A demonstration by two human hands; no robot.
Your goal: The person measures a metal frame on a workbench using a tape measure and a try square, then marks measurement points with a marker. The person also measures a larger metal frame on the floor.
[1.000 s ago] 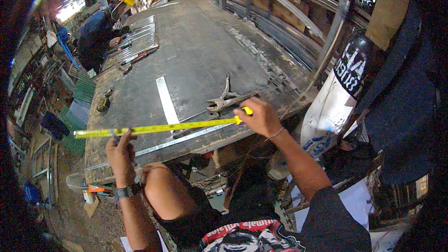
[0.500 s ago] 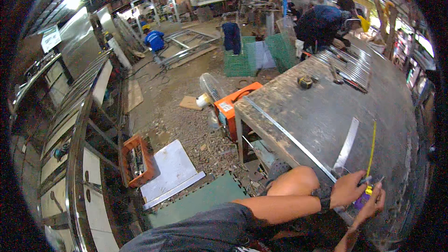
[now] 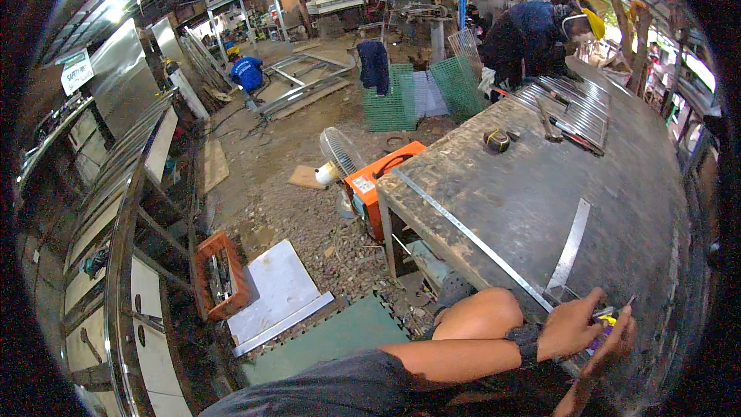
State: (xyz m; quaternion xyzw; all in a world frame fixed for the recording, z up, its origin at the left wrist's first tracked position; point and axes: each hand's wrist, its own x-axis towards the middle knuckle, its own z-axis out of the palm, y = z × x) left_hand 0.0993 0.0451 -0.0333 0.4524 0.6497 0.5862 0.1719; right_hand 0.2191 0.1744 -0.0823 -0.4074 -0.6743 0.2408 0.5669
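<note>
A purple and yellow tape measure [image 3: 608, 320] sits between my two hands near the table's right front part, partly covered by fingers. My left hand [image 3: 567, 330] reaches over from the left, fingers curled against its case. From below, my right hand [image 3: 615, 349] closes round the other side; a thin pointed tool [image 3: 631, 300] sticks up from its fingers, too small to name. Just beyond my left hand lies the wide arm of a steel square [image 3: 571, 244], flat on the dark table [image 3: 509, 177]. A long metal strip [image 3: 471, 236] runs along the table's left edge to my left hand.
Farther up the table lie a second tape measure [image 3: 498, 140], a hammer [image 3: 548, 121] and a metal grille [image 3: 590, 112], where a person [image 3: 529, 38] bends over. Left of the table stand an orange machine [image 3: 378, 185], a fan [image 3: 338, 153] and an orange crate [image 3: 224, 274].
The yellow blade that stretched out across the table has gone back into the tape measure. Both hands stay close together around the case. The view has shifted slightly.
</note>
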